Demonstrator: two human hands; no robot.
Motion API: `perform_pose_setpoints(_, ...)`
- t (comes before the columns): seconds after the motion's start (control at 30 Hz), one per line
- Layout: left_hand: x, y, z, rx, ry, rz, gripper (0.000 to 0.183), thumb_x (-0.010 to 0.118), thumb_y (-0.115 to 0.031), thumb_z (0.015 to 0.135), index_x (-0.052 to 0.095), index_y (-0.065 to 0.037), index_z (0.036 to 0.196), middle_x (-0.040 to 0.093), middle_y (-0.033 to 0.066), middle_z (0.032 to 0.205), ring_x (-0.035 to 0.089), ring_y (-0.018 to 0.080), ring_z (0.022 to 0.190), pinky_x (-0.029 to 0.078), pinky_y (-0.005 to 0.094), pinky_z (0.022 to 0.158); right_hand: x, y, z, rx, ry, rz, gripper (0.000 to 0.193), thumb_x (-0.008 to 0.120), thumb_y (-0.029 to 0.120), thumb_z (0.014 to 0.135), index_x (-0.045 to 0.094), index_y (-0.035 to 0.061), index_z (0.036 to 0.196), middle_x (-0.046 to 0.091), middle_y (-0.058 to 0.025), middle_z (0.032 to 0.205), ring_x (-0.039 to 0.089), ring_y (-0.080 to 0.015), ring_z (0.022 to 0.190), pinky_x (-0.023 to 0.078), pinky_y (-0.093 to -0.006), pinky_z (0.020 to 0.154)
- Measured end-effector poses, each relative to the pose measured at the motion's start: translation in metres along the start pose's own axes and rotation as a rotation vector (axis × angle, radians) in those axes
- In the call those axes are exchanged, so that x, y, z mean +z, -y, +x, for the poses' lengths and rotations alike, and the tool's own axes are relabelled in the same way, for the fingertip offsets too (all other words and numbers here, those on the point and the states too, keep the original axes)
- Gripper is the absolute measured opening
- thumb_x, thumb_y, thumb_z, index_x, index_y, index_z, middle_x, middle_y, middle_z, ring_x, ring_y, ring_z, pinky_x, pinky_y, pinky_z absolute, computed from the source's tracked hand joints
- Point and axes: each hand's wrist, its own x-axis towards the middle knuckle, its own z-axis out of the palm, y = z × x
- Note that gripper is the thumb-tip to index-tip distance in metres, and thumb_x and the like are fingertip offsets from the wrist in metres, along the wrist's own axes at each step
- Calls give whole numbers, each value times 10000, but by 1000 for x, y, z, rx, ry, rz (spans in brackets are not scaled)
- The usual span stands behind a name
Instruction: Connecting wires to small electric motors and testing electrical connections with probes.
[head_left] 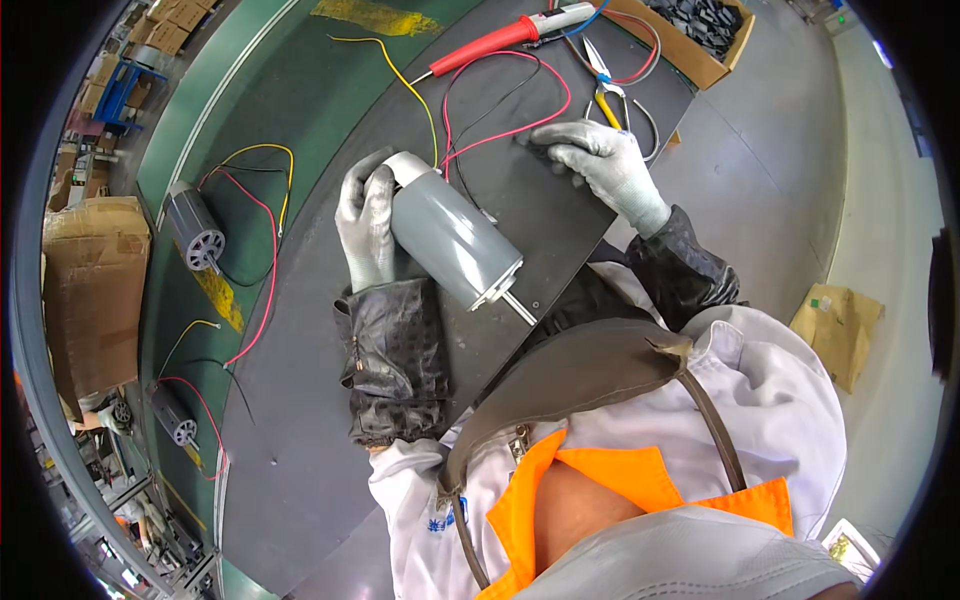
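A grey cylindrical electric motor lies tilted over the dark work board, its metal shaft pointing down and to the right. My left hand, in a grey-white glove, is closed around the motor's pale far end, thumb on top. From that end run a yellow wire, a red wire and a black wire. Over the board's right side hovers my gloved right hand, apart from the motor. Its fingers reach left, partly bent and spread, and I see nothing held in them.
Beyond the motor lies a red-and-white probe-like tool with a thin metal tip. Pliers rest near a cardboard box of black parts. Two more wired motors, one upper and one lower, lie on the green conveyor.
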Motion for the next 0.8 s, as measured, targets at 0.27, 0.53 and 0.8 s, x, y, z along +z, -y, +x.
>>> perform_pose_setpoints(0.27, 19, -27, -5, 57, 134, 245, 223, 660, -145, 954, 728, -2, 1110, 692, 81, 1036, 650, 153, 938, 513, 293, 846, -23, 7, 11, -307, -65, -206, 261, 679, 51, 914, 760, 88, 1159, 738, -60, 1055, 672, -181, 965, 537, -300, 854)
perform_pose_setpoints(0.53, 63, -23, -35, -102, -124, 13, 423, 590, -358, 1013, 690, 39, 1120, 711, 137, 1079, 676, 209, 984, 535, 347, 900, -14, 38, 7, 112, 129, 407, 265, 677, 98, 964, 715, -3, 1206, 732, -61, 1108, 671, -93, 816, 562, -230, 682)
perform_pose_setpoints(0.8, 69, -18, -47, -79, -161, -144, 410, 547, -321, 1064, 628, 38, 1243, 694, 141, 1175, 655, 207, 1072, 521, 335, 964, 34, 56, 30, 305, 324, 507, 295, 605, 133, 1004, 639, -54, 1231, 741, -109, 989, 692, -103, 725, 545, -215, 566)
